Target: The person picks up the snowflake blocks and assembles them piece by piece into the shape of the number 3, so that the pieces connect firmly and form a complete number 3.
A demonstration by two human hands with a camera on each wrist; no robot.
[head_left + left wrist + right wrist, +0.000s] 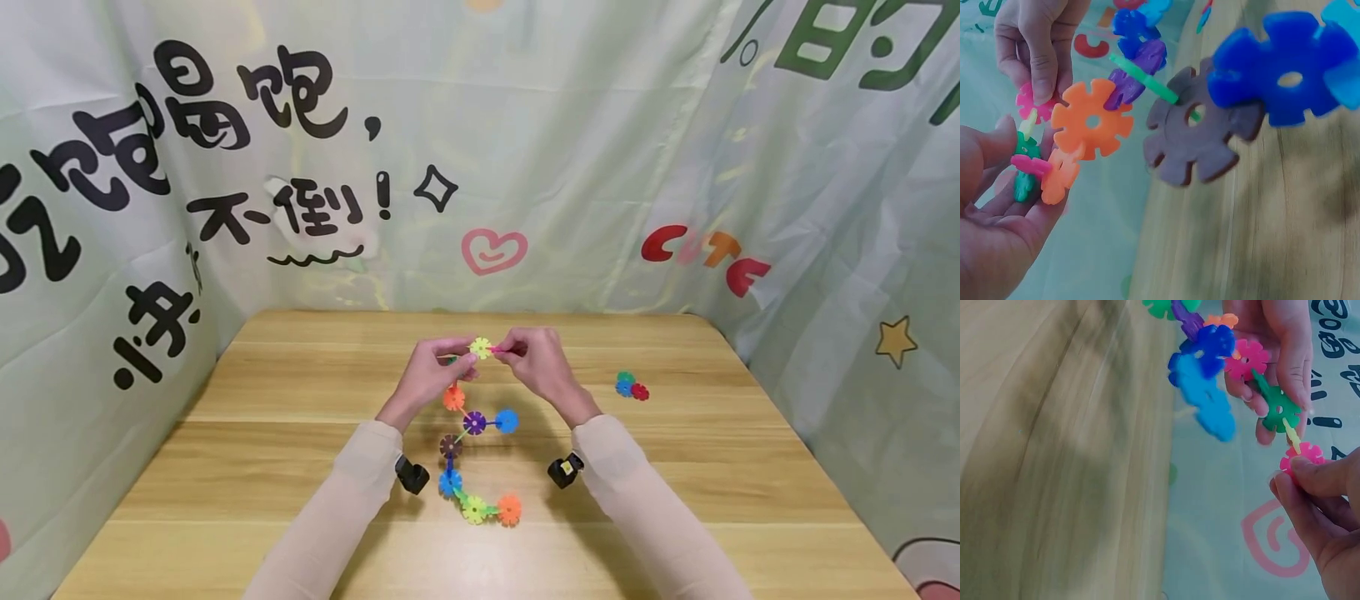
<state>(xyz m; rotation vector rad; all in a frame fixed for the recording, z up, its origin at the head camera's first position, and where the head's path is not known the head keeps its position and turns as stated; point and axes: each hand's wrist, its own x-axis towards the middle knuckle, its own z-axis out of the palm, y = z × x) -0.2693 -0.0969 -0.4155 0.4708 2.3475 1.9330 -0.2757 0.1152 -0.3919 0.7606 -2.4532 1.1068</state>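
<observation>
A chain of notched plastic snowflake discs runs down between my hands. My left hand (433, 368) holds its upper part, with a green disc (1280, 410) between thumb and fingers. Beside that, a yellow disc (481, 347) joins a pink disc (1307, 452), which my right hand (542, 363) pinches between thumb and fingertips. Lower down come an orange disc (1092, 120), a purple disc (474, 423) with a blue side disc (507, 422), and a brown disc (1188, 159). A lime disc (474, 510) and another orange disc (509, 510) form the nearest end.
Right of my hands, a green disc (626, 378), a blue disc (623, 389) and a red disc (640, 392) lie close together on the wooden table (225, 467). A printed cloth (585, 167) hangs behind the table and along its sides.
</observation>
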